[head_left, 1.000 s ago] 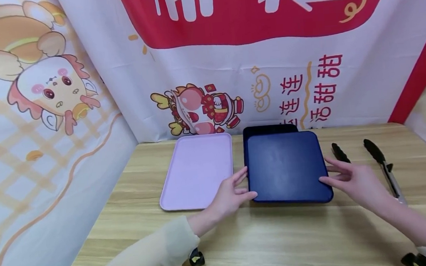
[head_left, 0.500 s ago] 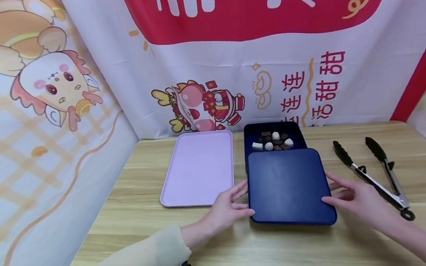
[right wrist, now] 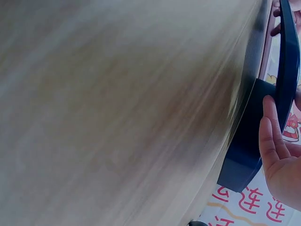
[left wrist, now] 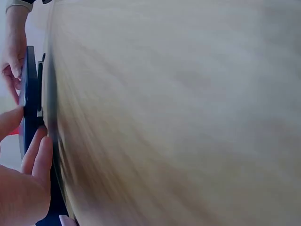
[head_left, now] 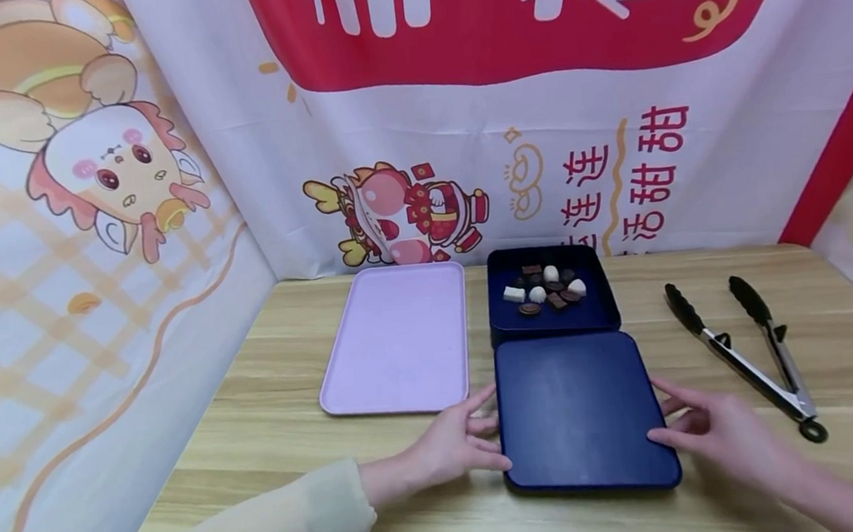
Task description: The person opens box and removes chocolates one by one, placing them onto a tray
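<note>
A dark blue square lid (head_left: 584, 412) hangs level over the table in front of the matching box. My left hand (head_left: 455, 443) pinches its left edge, thumb above and fingers beneath. On the opposite edge my right hand (head_left: 721, 431) grips it the same way. The right wrist view shows the lid (right wrist: 288, 61) raised off the table, with the box (right wrist: 247, 146) beyond. That blue box (head_left: 595, 307) stands uncovered behind the lid. Several brown and white chocolates (head_left: 555, 299) lie on its floor.
A lilac tray (head_left: 398, 335) lies left of the box on the wooden table (head_left: 271, 395). Spread tongs (head_left: 762, 377) with black tips lie at the right. Printed cloth (head_left: 393, 127) hangs along the table's back edge.
Both hands have drawn the lid toward me, off the box. The chocolates inside have come into view. The whole pair of tongs now shows, as the right hand has moved nearer to me.
</note>
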`<state>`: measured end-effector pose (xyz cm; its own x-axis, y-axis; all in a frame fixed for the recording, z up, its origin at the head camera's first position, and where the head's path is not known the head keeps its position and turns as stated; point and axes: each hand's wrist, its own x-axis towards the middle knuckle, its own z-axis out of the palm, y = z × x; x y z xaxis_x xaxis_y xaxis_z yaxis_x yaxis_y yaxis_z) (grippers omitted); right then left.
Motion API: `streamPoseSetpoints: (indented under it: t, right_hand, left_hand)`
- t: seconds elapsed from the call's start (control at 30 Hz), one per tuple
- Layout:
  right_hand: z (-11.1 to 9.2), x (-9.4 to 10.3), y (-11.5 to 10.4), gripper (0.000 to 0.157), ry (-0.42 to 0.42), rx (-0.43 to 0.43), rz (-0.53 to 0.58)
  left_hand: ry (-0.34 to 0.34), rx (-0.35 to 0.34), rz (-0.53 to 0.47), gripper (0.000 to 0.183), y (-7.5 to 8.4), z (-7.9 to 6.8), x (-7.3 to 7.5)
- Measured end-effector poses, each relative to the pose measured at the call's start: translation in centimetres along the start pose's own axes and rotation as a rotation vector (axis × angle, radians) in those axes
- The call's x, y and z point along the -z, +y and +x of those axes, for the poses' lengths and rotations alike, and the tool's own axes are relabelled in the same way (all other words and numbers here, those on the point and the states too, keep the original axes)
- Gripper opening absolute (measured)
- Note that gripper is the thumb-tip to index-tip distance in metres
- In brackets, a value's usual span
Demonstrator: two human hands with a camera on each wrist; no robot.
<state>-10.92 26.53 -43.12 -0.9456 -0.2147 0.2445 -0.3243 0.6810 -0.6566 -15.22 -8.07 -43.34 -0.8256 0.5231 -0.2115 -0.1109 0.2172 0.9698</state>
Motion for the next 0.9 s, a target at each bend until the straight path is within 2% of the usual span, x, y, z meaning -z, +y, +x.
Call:
streamPoseSetpoints:
  t: [0.17, 0.4, 0.63, 0.9]
  right_hand:
    - [-0.2, -0.3, -0.1, 0.07, -0.056, -0.048, 0.009]
    - [0.1, -0.3, -0.2, 0.077, -0.163, -0.151, 0.063]
    - [0.3, -0.6, 0.5, 0.076, -0.19, -0.096, 0.11]
    - [0.2, -1.0, 1.3, 0.073, -0.214, -0.039, 0.168]
  left_hand:
    - [-0.014, 0.023, 0.01, 0.101, -0.3, -0.2, 0.2]
    - [-0.028, -0.002, 0.064, 0.097, -0.3, 0.1, 0.6]
    - [-0.049, -0.048, 0.14, 0.096, -0.4, 0.5, 0.9]
    - [0.014, 0.008, 0.117, 0.091, -0.2, 0.5, 0.4]
